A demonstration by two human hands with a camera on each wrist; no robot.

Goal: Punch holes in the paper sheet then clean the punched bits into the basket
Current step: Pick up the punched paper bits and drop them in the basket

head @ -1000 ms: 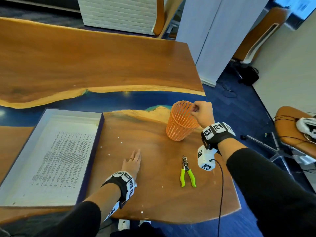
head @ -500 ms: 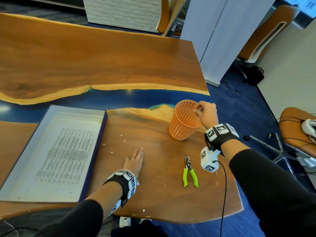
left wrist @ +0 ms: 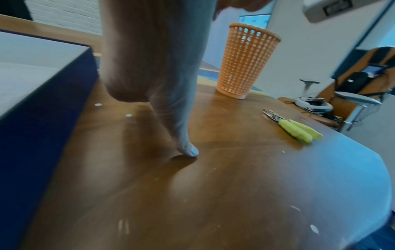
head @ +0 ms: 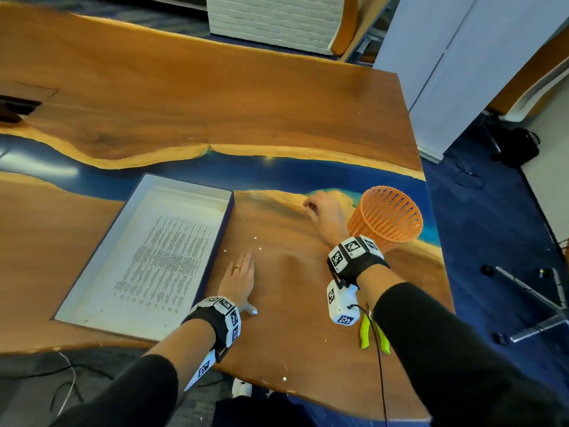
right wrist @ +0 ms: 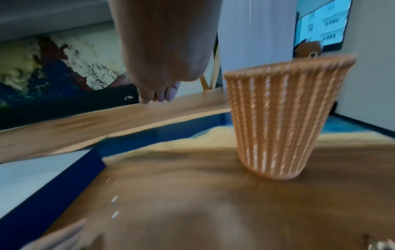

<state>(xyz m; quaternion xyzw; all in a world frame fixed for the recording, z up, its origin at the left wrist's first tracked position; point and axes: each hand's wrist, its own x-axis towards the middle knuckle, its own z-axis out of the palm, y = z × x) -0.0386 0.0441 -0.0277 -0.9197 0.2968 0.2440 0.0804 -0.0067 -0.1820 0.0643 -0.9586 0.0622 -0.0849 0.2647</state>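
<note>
Right hand (head: 324,217) has left the basket (head: 386,215), moving toward the bits (head: 255,238).

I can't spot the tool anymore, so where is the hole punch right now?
In the head view the punch lies on the table near its front edge, half hidden under the right forearm, nearer the person than the basket.

Wooden table (head: 277,118) (blue resin streak) bearing tray (head: 172,192) at nine o'clock, basket (head: 386,215) at two, punch (head: 366,334) at five, scattered paper bits (head: 255,238).
</note>
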